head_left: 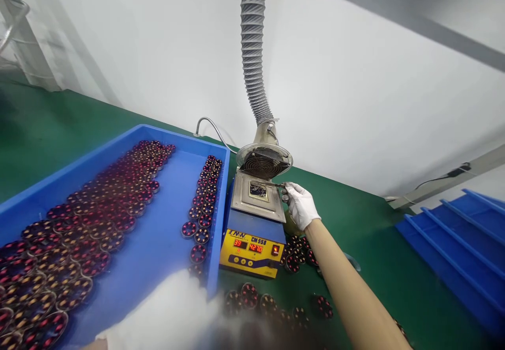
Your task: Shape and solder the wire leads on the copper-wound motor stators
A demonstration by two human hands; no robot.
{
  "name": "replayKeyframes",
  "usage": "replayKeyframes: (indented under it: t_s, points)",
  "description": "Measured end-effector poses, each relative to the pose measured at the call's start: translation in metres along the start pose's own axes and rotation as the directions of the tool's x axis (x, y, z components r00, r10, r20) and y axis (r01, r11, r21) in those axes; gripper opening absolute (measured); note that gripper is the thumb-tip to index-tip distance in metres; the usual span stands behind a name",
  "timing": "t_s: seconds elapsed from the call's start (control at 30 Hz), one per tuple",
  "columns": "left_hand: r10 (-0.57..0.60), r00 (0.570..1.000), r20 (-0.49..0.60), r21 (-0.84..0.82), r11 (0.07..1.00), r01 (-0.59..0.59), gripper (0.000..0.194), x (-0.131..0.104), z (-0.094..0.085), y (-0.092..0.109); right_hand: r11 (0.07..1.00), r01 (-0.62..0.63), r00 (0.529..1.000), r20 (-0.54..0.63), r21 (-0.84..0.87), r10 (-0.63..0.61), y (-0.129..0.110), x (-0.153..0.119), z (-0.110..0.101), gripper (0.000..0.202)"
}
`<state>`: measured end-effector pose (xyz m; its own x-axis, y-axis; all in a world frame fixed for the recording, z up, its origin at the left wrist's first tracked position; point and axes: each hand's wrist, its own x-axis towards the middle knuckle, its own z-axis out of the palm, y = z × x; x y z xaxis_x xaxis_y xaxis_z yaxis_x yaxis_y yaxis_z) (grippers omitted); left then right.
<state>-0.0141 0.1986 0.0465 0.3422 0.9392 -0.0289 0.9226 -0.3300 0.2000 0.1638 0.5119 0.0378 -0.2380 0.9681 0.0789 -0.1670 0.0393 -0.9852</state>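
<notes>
My right hand (300,206), in a white glove with darkened fingertips, pinches a thin metal tool (272,184) whose exact kind I cannot make out. The tool reaches across the square opening of a solder pot (252,223), over its dark, shiny molten surface (259,190). Red digits glow on the pot's yellow front panel. My left hand (169,313), also gloved in white, is smeared by motion at the bottom, close to the blue tray's near right corner. Its fingers and anything in them do not show clearly.
A blue tray (223,202) holds many round black coil parts with red and yellow windings (130,181). More coil parts (249,295) lie on the green tabletop (347,202). An exhaust hood (264,160) on a grey hose hangs over the pot. Blue trays (453,234) stand right.
</notes>
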Motion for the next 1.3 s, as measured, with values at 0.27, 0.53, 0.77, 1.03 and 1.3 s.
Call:
replayKeyframes:
  t_s: [0.27, 0.53, 0.77, 1.03, 1.3]
  points:
    - [0.012, 1.000, -0.020, -0.093, 0.996, -0.013, 0.036, 0.001, 0.000, -0.001, 0.999, -0.015, 0.999, 0.033, -0.049, 0.017, 0.000, -0.003, -0.001, 0.007]
    - [0.002, 0.997, -0.080, -0.148, 0.989, -0.014, 0.035, 0.000, 0.002, 0.001, 0.998, -0.035, 0.997, 0.068, -0.060, 0.039, -0.011, -0.019, -0.004, 0.007]
    - [-0.007, 0.996, -0.085, -0.168, 0.986, -0.007, 0.032, 0.000, -0.001, 0.000, 0.997, -0.038, 0.998, 0.051, -0.073, 0.042, -0.016, -0.033, -0.003, 0.028]
    - [-0.004, 0.997, -0.083, -0.166, 0.986, -0.010, 0.031, 0.001, -0.002, 0.001, 0.990, 0.047, 0.998, -0.037, -0.137, -0.052, -0.022, -0.041, -0.005, 0.033]
    - [-0.023, 0.998, -0.056, -0.168, 0.986, 0.013, 0.037, 0.004, -0.015, 0.004, 0.958, 0.151, 0.979, -0.096, -0.243, -0.179, -0.024, -0.037, 0.005, 0.030]
